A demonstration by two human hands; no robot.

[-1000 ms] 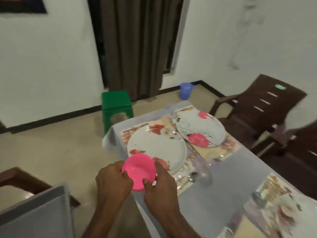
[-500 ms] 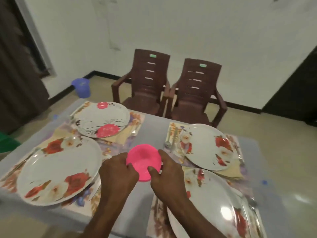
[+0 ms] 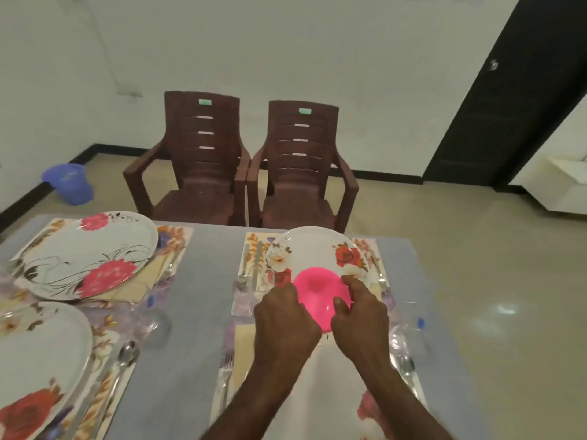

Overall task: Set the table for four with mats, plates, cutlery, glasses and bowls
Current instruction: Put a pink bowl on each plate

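Observation:
A pink bowl hangs between both hands over the near edge of the far right plate. My left hand grips its left rim and my right hand pinches its right rim. Each of the floral plates lies on a flowered mat: far left plate, near left plate, and a near right plate partly hidden under my arms. Forks and spoons lie beside the plates. A clear glass stands between the left mats.
The grey table runs across the lower view. Two brown plastic chairs stand side by side behind its far edge. A blue bucket sits on the floor at left. A dark door frame rises at right.
My view has swung right from the left mats to the right ones. Both hands carried the pink bowl rightward and forward, over the far right plate.

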